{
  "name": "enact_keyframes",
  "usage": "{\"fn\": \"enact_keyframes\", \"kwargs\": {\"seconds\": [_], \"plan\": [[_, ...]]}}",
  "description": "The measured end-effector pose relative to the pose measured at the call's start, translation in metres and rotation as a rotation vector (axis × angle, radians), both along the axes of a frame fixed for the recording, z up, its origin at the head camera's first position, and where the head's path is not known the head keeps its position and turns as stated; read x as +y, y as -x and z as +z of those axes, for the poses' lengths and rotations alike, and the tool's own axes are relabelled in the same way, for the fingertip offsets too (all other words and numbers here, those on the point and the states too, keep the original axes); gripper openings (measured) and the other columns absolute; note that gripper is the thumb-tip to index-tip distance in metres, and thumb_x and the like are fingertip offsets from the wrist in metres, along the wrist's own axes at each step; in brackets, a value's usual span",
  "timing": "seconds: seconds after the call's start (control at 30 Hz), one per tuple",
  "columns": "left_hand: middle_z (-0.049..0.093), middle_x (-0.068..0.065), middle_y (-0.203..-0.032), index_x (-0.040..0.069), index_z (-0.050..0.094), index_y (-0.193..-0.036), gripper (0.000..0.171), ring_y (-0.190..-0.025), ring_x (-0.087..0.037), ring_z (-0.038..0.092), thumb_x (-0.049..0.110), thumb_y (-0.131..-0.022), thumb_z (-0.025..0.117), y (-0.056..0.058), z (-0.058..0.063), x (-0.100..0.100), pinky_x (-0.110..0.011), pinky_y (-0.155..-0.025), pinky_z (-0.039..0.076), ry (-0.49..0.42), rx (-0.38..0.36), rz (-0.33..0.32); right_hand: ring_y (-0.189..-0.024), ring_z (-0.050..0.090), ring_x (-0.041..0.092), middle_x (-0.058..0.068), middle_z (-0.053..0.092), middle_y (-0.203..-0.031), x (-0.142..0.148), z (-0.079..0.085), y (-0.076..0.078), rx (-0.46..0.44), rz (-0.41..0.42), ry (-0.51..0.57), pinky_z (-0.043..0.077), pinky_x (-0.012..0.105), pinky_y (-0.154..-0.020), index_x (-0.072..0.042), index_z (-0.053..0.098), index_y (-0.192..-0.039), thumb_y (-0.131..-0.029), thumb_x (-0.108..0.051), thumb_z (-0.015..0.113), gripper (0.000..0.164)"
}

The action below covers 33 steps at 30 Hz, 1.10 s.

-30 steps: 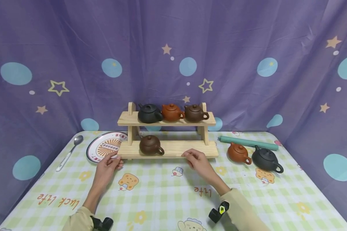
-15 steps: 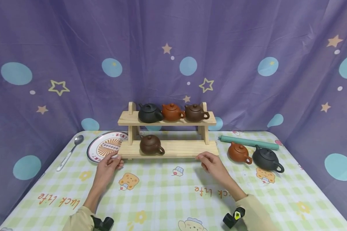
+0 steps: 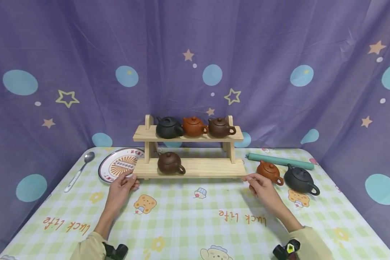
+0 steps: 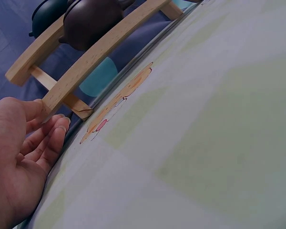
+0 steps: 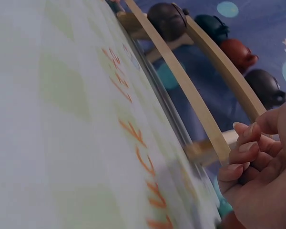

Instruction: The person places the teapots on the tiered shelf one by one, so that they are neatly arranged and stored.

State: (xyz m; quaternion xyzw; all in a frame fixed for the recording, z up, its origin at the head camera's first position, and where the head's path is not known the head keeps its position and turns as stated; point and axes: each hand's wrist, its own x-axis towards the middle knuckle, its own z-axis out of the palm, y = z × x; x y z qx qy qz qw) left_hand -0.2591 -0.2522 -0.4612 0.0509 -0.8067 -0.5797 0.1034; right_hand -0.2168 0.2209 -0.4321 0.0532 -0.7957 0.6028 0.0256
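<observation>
A two-tier wooden display shelf point(image 3: 211, 168) stands at the middle of the table. At its lower left front corner my left hand point(image 3: 119, 189) pinches the board's end, thumb and fingers on either side in the left wrist view. My right hand point(image 3: 263, 189) is by the lower right front corner, fingers loosely curled and holding nothing; whether the fingertips touch the board I cannot tell. The upper tier bears a black teapot point(image 3: 169, 128), an orange-brown teapot point(image 3: 193, 127) and a dark brown teapot point(image 3: 219, 128). A brown teapot point(image 3: 169, 163) sits left on the lower tier.
Right of the shelf stand another orange-brown teapot point(image 3: 267, 171), partly behind my right hand, and another black teapot point(image 3: 299, 179). Behind them lies a green rolled-up item point(image 3: 279, 161). On the left are a patterned plate point(image 3: 112, 162) and a spoon point(image 3: 79, 172). A purple curtain point(image 3: 263, 97) hangs behind.
My right hand has slid rightward along the shelf's front, from the middle of the lower board to its right corner. The left hand stays at the left corner; shelf and teapots have not moved.
</observation>
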Motion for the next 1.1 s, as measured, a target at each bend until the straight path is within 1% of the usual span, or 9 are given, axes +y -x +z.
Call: {"fn": "enact_keyframes", "kwargs": {"seconds": [0.2, 0.4, 0.53, 0.67, 0.83, 0.93, 1.1], "plan": [[0.072, -0.016, -0.104, -0.001, 0.049, -0.149, 0.046, -0.078, -0.003, 0.066, 0.022, -0.109, 0.056, 0.000, 0.000, 0.000, -0.017, -0.075, 0.059, -0.015, 0.003, 0.003, -0.057, 0.039, 0.011, 0.004, 0.044, -0.067, 0.027, 0.001, -0.006, 0.053, -0.038, -0.024, 0.034, 0.025, -0.049, 0.011, 0.063, -0.117, -0.112, -0.017, 0.049, 0.031], [0.072, -0.016, -0.104, -0.002, 0.049, -0.149, 0.046, -0.078, -0.004, 0.067, 0.022, -0.110, 0.056, 0.000, 0.000, 0.000, -0.017, -0.075, 0.059, -0.009, 0.005, 0.003, -0.060, 0.043, 0.012, 0.005, 0.048, -0.072, 0.047, 0.002, -0.011, 0.051, -0.086, -0.033, 0.039, 0.030, -0.050, 0.010, 0.063, -0.119, -0.112, -0.021, 0.050, 0.034], [0.071, -0.017, -0.104, -0.002, 0.049, -0.149, 0.046, -0.078, -0.005, 0.067, 0.022, -0.110, 0.056, 0.000, -0.001, 0.000, -0.017, -0.075, 0.059, -0.007, 0.008, 0.001, -0.060, 0.044, 0.012, 0.005, 0.048, -0.073, 0.061, 0.000, -0.014, 0.064, -0.131, -0.057, 0.041, 0.030, -0.051, 0.010, 0.063, -0.120, -0.112, -0.021, 0.049, 0.035], [0.071, -0.018, -0.105, -0.001, 0.049, -0.149, 0.047, -0.078, -0.005, 0.067, 0.023, -0.110, 0.056, 0.000, -0.001, 0.000, -0.017, -0.075, 0.059, 0.000, 0.010, -0.001, -0.061, 0.044, 0.011, 0.004, 0.049, -0.074, 0.074, -0.001, -0.016, 0.076, -0.167, -0.065, 0.040, 0.030, -0.050, 0.012, 0.062, -0.120, -0.113, -0.021, 0.048, 0.036], [0.071, -0.018, -0.105, -0.001, 0.049, -0.149, 0.047, -0.078, -0.005, 0.067, 0.024, -0.110, 0.056, 0.000, -0.001, 0.000, -0.017, -0.075, 0.059, 0.006, 0.013, 0.001, -0.059, 0.043, 0.010, 0.002, 0.049, -0.072, 0.086, -0.001, -0.019, 0.066, -0.206, -0.067, 0.038, 0.029, -0.046, 0.012, 0.062, -0.119, -0.113, -0.023, 0.048, 0.038], [0.071, -0.019, -0.105, -0.001, 0.049, -0.149, 0.047, -0.079, -0.005, 0.067, 0.025, -0.110, 0.056, -0.001, -0.001, 0.000, -0.017, -0.075, 0.059, 0.004, 0.016, -0.001, -0.056, 0.043, 0.010, 0.002, 0.049, -0.071, 0.092, -0.001, -0.020, 0.058, -0.221, -0.044, 0.037, 0.030, -0.044, 0.012, 0.062, -0.119, -0.113, -0.024, 0.047, 0.039], [0.071, -0.018, -0.104, -0.002, 0.050, -0.148, 0.046, -0.078, -0.005, 0.067, 0.022, -0.109, 0.057, 0.000, -0.002, 0.000, -0.018, -0.075, 0.059, -0.015, 0.025, -0.004, -0.054, 0.044, 0.012, 0.003, 0.048, -0.070, 0.101, -0.005, -0.022, 0.044, -0.219, 0.003, 0.037, 0.035, -0.042, 0.012, 0.059, -0.121, -0.113, -0.027, 0.045, 0.042]]}}
